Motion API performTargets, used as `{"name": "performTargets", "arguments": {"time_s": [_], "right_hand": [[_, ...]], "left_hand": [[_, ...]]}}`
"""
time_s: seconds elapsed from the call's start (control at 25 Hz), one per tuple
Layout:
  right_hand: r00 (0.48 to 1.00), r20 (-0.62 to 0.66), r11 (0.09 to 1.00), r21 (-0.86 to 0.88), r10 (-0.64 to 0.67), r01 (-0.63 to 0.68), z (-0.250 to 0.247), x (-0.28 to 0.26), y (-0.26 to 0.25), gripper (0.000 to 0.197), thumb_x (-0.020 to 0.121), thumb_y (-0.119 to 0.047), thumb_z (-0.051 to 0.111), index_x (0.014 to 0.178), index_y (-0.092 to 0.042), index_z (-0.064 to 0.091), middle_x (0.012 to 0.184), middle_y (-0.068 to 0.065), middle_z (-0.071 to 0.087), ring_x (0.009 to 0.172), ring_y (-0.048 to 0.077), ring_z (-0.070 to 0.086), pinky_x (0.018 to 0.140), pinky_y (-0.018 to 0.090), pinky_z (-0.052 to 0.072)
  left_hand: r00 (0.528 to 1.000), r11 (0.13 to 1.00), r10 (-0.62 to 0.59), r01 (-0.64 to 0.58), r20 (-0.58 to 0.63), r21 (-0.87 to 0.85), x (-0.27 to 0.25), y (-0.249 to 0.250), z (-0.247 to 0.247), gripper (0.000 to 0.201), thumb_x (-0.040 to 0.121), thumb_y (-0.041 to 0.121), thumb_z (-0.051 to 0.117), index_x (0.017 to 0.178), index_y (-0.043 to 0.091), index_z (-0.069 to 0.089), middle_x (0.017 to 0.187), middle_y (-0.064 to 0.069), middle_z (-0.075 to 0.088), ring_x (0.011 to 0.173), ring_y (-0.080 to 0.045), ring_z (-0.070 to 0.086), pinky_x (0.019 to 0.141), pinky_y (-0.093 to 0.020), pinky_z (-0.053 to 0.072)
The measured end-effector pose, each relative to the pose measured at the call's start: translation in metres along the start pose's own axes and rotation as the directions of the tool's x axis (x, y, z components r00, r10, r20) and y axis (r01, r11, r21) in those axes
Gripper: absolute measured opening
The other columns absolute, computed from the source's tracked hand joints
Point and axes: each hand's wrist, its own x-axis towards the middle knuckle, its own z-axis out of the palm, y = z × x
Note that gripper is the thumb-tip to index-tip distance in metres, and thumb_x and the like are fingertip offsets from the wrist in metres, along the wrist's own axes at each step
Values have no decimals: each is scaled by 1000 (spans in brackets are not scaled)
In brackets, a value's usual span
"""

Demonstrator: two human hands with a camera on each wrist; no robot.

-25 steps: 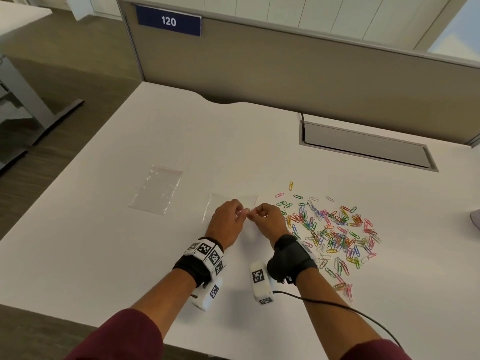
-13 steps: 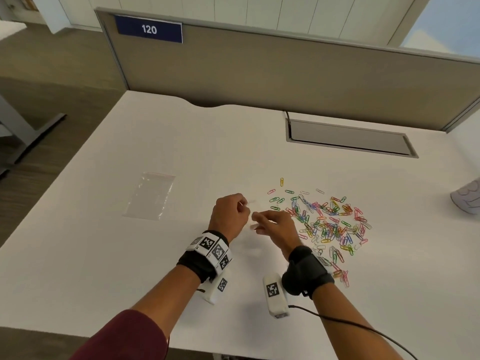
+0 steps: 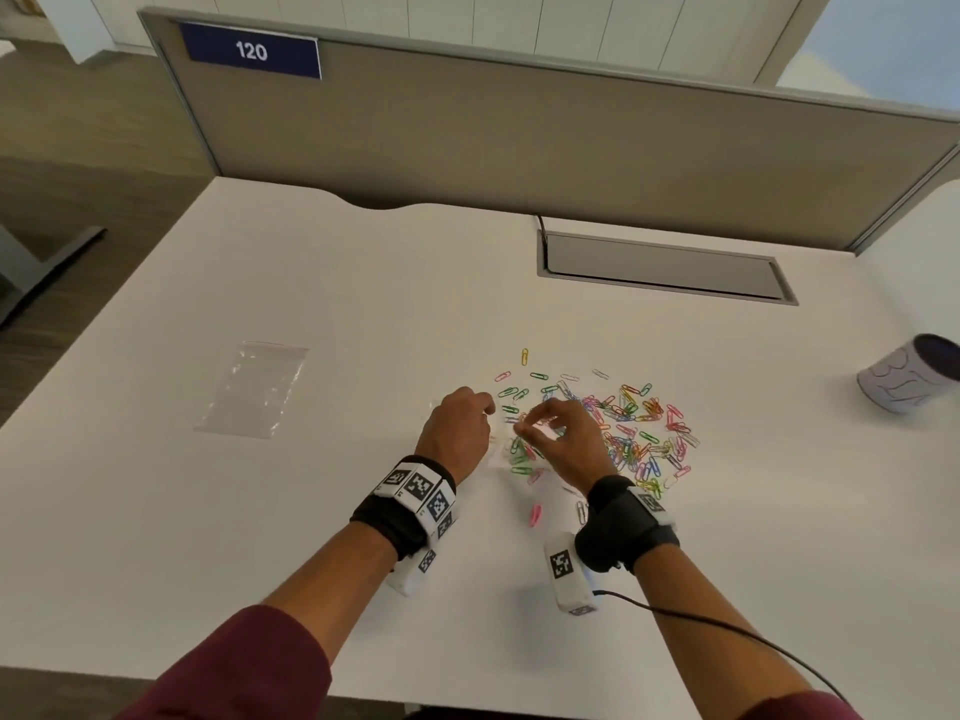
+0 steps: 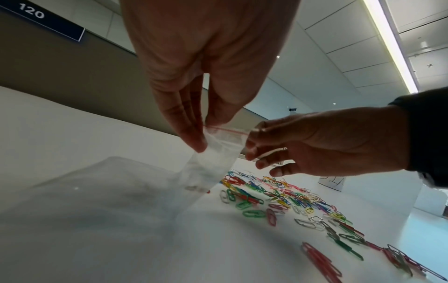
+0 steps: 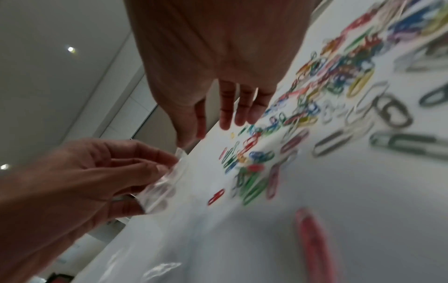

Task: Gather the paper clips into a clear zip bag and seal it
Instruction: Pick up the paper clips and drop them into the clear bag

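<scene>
A small clear zip bag (image 4: 211, 164) with a red zip line hangs by its mouth between my hands, its lower part trailing onto the white table. My left hand (image 3: 485, 410) pinches the left end of the mouth between thumb and fingers (image 4: 191, 137). My right hand (image 3: 524, 426) pinches the right end with thumb and forefinger, its other fingers (image 5: 240, 113) spread. The bag (image 3: 500, 449) is over the near left edge of a loose heap of coloured paper clips (image 3: 636, 433). The heap (image 4: 290, 199) spreads to the right, with a few strays (image 3: 535, 514) nearer me.
A second clear zip bag (image 3: 253, 389) lies flat on the table (image 3: 208, 537) to the left. A patterned cup (image 3: 906, 379) lies at the right edge. A cable tray lid (image 3: 665, 267) and a beige partition (image 3: 519, 137) close off the back.
Both hands have lifted the bag's mouth off the table and carried it right, to the edge of the clip heap. The right hand's free fingers have spread.
</scene>
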Motion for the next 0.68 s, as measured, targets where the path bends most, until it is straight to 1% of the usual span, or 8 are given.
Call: {"name": "performTargets", "arguments": {"time_s": [0.08, 0.16, 0.24, 0.28, 0.32, 0.4, 0.56, 0.68], "right_hand": [[1000, -18, 971, -241, -2, -3, -16, 5, 19, 41, 77, -41, 73, 110, -21, 62, 122, 10, 57, 117, 28, 48, 91, 34, 41], [990, 103, 888, -458, 92, -35, -27, 8, 34, 73, 71, -52, 74, 134, -28, 45, 147, 13, 38, 136, 36, 28, 107, 52, 33], [958, 208, 834, -550, 197, -52, -32, 10, 42, 94, 64, -61, 74, 144, -38, 29, 157, 9, 19, 143, 40, 12, 112, 60, 24], [947, 236, 825, -563, 217, -48, -33, 10, 44, 97, 62, -63, 74, 144, -41, 27, 158, 7, 16, 144, 40, 10, 112, 61, 23], [945, 248, 820, -571, 215, -38, -33, 10, 45, 95, 62, -61, 75, 143, -42, 29, 157, 7, 17, 143, 39, 12, 110, 60, 26], [961, 229, 815, -579, 157, 5, -33, 9, 44, 78, 68, -52, 76, 138, -39, 41, 149, 8, 31, 136, 35, 25, 104, 54, 36], [987, 161, 878, -475, 14, 65, -25, 11, 46, 32, 84, -21, 68, 117, -20, 65, 117, 9, 57, 112, 30, 48, 85, 40, 48], [989, 142, 861, -496, -52, 116, -23, 12, 46, 14, 89, -7, 59, 99, -11, 67, 99, 9, 63, 94, 30, 58, 75, 37, 52]], "left_hand": [[1000, 1000, -18, 18, 19, -26, 2, 7, 8, 25, 89, 9, 52, 110, 9, 64, 113, -11, 63, 97, -28, 63, 87, -38, 51], [998, 998, -36, 39, 44, -59, 3, 12, 16, 31, 84, 7, 57, 115, 9, 63, 116, -11, 62, 97, -27, 63, 89, -36, 52], [995, 994, -60, 67, 75, -88, 3, 15, 22, 41, 79, 5, 62, 119, 8, 60, 119, -11, 60, 99, -27, 62, 91, -36, 52], [994, 993, -67, 75, 87, -96, 3, 16, 25, 44, 77, 4, 65, 121, 8, 59, 119, -10, 59, 100, -27, 61, 91, -36, 52], [993, 992, -72, 81, 97, -101, 3, 17, 28, 47, 75, 4, 67, 121, 9, 59, 118, -10, 59, 100, -27, 61, 90, -35, 52], [991, 989, -77, 89, 106, -116, 2, 18, 32, 48, 73, 5, 70, 119, 11, 60, 116, -11, 59, 98, -28, 61, 89, -37, 53], [990, 984, -98, 112, 99, -142, 0, 20, 37, 43, 74, 6, 71, 116, 13, 61, 113, -12, 61, 98, -28, 60, 88, -40, 54], [990, 982, -109, 121, 86, -146, -1, 21, 37, 45, 74, 5, 70, 117, 11, 61, 116, -11, 62, 102, -28, 60, 90, -40, 53]]}}
